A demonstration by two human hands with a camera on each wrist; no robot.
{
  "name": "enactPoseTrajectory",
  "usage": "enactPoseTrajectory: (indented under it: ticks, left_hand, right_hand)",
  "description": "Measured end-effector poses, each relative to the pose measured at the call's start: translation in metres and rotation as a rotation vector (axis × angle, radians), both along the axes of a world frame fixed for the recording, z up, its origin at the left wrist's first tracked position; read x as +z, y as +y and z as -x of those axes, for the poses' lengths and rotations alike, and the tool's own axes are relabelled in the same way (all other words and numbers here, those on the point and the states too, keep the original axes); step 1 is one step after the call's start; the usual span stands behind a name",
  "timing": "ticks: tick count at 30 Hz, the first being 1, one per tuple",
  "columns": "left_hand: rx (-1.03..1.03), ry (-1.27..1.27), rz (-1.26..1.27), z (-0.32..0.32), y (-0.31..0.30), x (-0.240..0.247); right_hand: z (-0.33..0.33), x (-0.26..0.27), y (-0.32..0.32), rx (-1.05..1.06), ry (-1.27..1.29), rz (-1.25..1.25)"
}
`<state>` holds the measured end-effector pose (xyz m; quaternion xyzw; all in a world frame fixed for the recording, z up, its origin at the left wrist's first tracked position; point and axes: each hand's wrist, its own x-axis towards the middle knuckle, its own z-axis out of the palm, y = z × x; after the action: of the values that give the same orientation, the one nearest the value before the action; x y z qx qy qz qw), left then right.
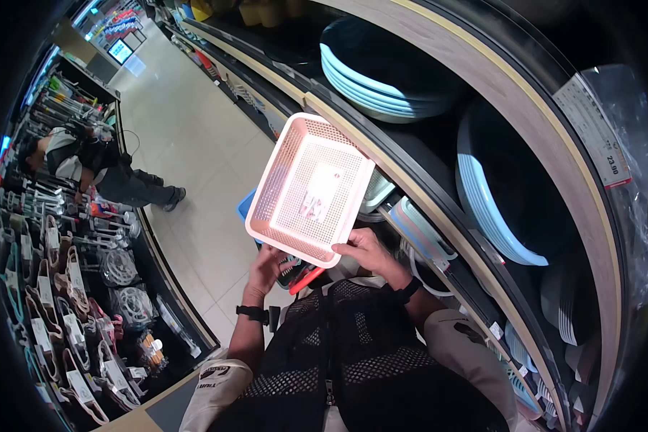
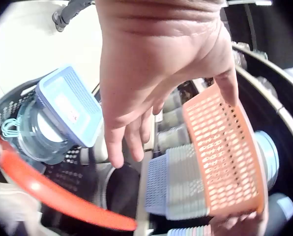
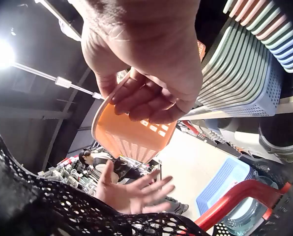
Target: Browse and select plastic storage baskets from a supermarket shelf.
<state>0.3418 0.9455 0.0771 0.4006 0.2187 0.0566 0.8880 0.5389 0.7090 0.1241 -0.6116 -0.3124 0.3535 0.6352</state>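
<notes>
My right hand (image 1: 369, 252) pinches a pale pink perforated plastic basket (image 1: 273, 194) at its near right corner. In the right wrist view its thumb and curled fingers (image 3: 141, 101) close over the rim. The basket is tilted toward me, and a label (image 1: 325, 183) lies on its bottom. Just below its near left side, my left hand (image 1: 265, 268) has loosely spread fingers and holds nothing. In the left wrist view its thumb overlaps the basket's side (image 2: 227, 157), which looks orange there.
Below hangs a dark shopping basket with a red handle (image 2: 58, 194), containing a blue perforated basket (image 2: 70, 105) and a clear bluish container (image 2: 41, 137). Shelves on the right hold nested baskets (image 3: 240, 73) and blue-rimmed basins (image 1: 497, 209). Across the aisle, a person (image 1: 115, 169) bends near hanging goods.
</notes>
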Motion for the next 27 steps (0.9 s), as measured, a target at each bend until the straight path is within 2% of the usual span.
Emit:
enactPoseTrajectory:
  ticks: [1, 3, 5, 6, 9, 11, 15, 17, 20, 21, 23, 24, 25, 27]
  left_hand:
    - [0.046, -0.109, 0.093, -0.003, 0.011, 0.011]
    - [0.032, -0.158, 0.143, -0.006, 0.030, 0.021]
    - [0.079, 0.131, -0.032, -0.010, 0.040, 0.023]
    - [0.113, 0.226, -0.149, -0.016, 0.034, 0.041]
    - [0.115, 0.292, -0.187, -0.018, 0.035, 0.053]
    - [0.112, 0.291, -0.165, -0.013, 0.042, 0.043]
    - [0.174, 0.340, -0.108, 0.009, 0.055, 0.024]
    - [0.192, 0.311, -0.085, 0.023, 0.063, 0.016]
    - [0.195, 0.288, -0.061, 0.041, 0.070, 0.015]
    - [0.185, 0.287, -0.058, 0.046, 0.071, 0.016]
    - [0.163, 0.283, -0.055, 0.051, 0.074, 0.017]
    - [0.181, 0.292, -0.043, 0.052, 0.072, 0.021]
    - [0.180, 0.291, -0.044, 0.053, 0.073, 0.023]
    - [0.177, 0.287, -0.021, 0.053, 0.074, 0.026]
  right_hand:
    - [0.003, -0.003, 0.004, 0.002, -0.001, 0.002]
    - [0.012, -0.002, 0.015, 0.072, 0.121, -0.016]
    - [0.016, 0.007, 0.018, 0.100, 0.088, 0.006]
    - [0.017, 0.025, 0.020, 0.154, 0.018, 0.070]
    - [0.020, 0.031, 0.026, 0.243, -0.105, 0.151]
    - [0.023, 0.032, 0.027, 0.235, -0.194, 0.055]
    - [0.003, 0.058, 0.017, 0.252, -0.252, 0.108]
    - [-0.009, 0.046, 0.009, 0.050, -0.059, 0.182]
    - [-0.035, 0.017, 0.000, -0.231, -0.082, 0.074]
    - [-0.036, 0.024, 0.001, -0.233, -0.083, 0.074]
    - [-0.038, 0.038, 0.002, -0.419, -0.127, 0.094]
    - [-0.041, 0.043, -0.002, -0.312, -0.218, 0.140]
    - [-0.040, 0.043, -0.001, -0.313, -0.218, 0.139]
    - [-0.038, 0.042, 0.002, -0.156, 0.002, 0.014]
